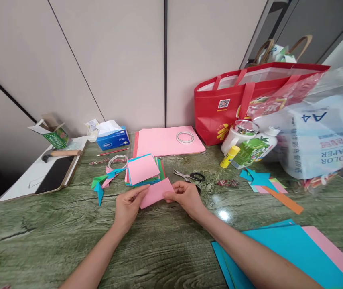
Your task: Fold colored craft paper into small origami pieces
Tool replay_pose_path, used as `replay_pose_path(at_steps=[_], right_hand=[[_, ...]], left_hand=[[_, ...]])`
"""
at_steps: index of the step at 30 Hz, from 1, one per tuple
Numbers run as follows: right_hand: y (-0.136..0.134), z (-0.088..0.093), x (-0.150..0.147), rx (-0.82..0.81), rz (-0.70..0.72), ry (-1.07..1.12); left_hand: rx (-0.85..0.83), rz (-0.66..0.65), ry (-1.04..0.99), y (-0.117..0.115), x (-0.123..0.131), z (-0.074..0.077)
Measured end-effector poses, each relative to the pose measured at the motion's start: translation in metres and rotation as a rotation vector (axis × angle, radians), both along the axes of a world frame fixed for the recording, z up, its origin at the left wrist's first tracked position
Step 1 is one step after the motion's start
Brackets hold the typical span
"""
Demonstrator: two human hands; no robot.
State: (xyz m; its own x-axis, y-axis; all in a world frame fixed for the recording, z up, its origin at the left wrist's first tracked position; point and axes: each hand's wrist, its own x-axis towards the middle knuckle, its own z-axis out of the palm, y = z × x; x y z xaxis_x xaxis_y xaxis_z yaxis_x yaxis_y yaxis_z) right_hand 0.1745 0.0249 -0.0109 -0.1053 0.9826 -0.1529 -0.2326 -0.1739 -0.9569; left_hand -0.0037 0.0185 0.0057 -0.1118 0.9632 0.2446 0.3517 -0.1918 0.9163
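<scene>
A small pink rectangle of paper (157, 194) is held up between both hands. My left hand (130, 204) pinches its left end, thumb on top. At the other end, my right hand (187, 198) grips the paper between thumb and fingers. Just beyond lies a stack of coloured paper squares (143, 168), pink on top. Scissors (186, 176) with black handles rest behind my right hand, which partly covers them. Left of the stack are folded paper pieces (106, 180) in blue, green and pink, beside a roll of tape (118, 161).
Large pink sheets (159, 141) carry another tape roll (185, 137) at the back. A tissue box (112, 138), hammer (63, 153) and phone (53, 174) are left. Right stand a red bag (210, 114), glue stick (230, 156) and paper pack (318, 140); blue sheets (291, 249) lie under my right forearm.
</scene>
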Motion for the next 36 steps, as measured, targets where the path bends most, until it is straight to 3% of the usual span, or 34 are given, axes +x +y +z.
replay_pose_path(at_steps=[7, 13, 19, 22, 36], right_hand=[[0.001, -0.003, 0.001, 0.132, -0.019, -0.023], [0.000, -0.005, 0.002, 0.151, -0.054, -0.026], [-0.008, -0.001, -0.009, 0.072, 0.137, 0.146], [-0.011, 0.000, -0.014, 0.033, 0.197, 0.170], [-0.003, -0.003, -0.012, 0.038, 0.036, 0.085]], left_hand=[[-0.031, -0.031, -0.043, 0.000, 0.000, -0.006], [-0.049, -0.029, -0.083, 0.000, -0.001, -0.009], [-0.035, 0.098, -0.183, -0.001, 0.007, -0.010], [-0.035, 0.092, -0.193, -0.004, 0.015, -0.011], [-0.044, 0.054, -0.246, 0.005, 0.039, 0.004]])
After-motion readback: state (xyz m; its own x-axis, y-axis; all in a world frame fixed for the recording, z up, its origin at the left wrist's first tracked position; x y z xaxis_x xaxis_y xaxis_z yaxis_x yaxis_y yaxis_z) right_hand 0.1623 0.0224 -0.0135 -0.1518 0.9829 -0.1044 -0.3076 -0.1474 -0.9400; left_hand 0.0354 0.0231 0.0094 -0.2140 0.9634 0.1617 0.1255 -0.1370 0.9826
